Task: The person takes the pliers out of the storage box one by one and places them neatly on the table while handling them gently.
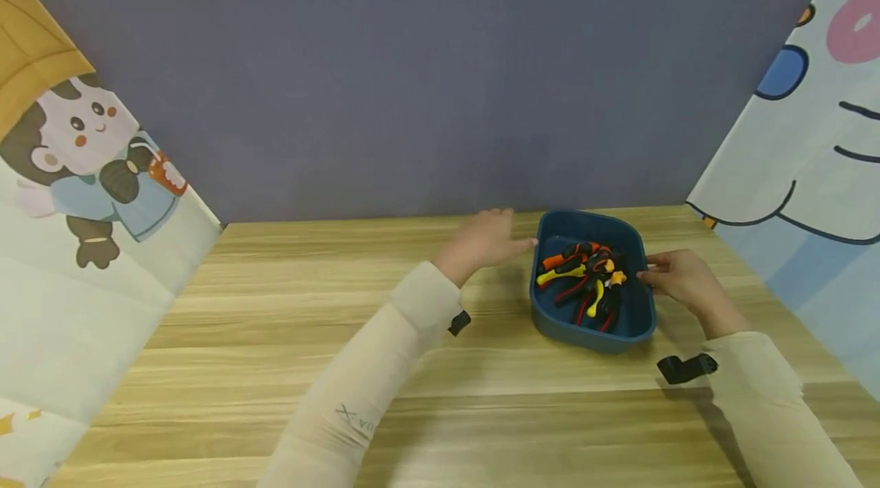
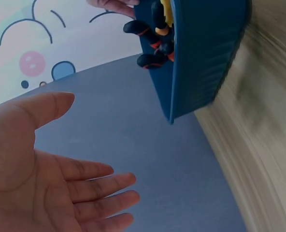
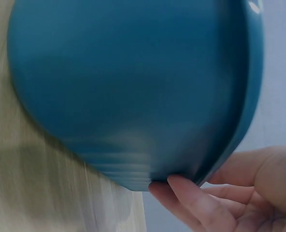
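A dark blue plastic bin (image 1: 593, 335) stands on the table, right of centre. Inside it lies a heap of hand tools (image 1: 584, 282) with black, orange, red and yellow handles; their exact kind is hard to tell. My right hand (image 1: 681, 280) pinches the bin's right rim, and in the right wrist view the fingers (image 3: 193, 203) press the outer wall. My left hand (image 1: 484, 244) is held beside the bin's left side with nothing in it. The left wrist view shows its palm and spread thumb, apart from the bin wall (image 2: 206, 58).
The wooden table (image 1: 309, 305) ends at a grey-blue upright panel (image 1: 412, 75) behind the bin. Cartoon-printed white panels flank it at the left (image 1: 103, 320) and right (image 1: 756, 159). Black devices sit at both wrists.
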Demonstrator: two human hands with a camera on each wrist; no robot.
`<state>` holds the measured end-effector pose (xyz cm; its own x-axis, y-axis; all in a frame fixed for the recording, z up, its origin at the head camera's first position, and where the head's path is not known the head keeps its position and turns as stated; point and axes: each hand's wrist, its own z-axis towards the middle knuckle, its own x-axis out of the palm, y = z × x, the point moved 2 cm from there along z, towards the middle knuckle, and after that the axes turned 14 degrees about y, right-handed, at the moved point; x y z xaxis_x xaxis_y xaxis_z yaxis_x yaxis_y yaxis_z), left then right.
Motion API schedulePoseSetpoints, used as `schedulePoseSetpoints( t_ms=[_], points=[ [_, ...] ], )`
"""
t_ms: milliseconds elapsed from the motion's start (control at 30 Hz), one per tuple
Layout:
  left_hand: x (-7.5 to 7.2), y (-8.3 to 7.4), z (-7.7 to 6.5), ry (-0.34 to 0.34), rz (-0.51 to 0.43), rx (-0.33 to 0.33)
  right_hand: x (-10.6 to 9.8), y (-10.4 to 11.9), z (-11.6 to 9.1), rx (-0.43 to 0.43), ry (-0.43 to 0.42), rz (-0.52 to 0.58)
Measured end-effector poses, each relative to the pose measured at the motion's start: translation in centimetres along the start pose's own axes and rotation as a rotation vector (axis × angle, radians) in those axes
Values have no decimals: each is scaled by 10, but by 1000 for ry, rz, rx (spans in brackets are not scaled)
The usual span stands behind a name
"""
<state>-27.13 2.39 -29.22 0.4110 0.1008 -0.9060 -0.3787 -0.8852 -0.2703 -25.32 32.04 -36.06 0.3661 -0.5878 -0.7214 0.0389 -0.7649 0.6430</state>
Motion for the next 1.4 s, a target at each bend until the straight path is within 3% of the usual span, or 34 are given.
schedulePoseSetpoints(
  t_ms=[233,500,767,1033,1400],
  points=[
    [5,-10,8,13,-39,60,0,1,3,-2,-10,-25],
    [10,-37,19,47,6,145,-4,-2,0,11,-16,-26],
    [20,-55,40,113,6,113,-3,-4,-2,21,-30,18],
    [25,-68,50,134,-30,107,-2,-4,-2,22,-48,39],
    [36,-93,67,142,86,11,0,-2,2,36,-36,25]
  ],
)
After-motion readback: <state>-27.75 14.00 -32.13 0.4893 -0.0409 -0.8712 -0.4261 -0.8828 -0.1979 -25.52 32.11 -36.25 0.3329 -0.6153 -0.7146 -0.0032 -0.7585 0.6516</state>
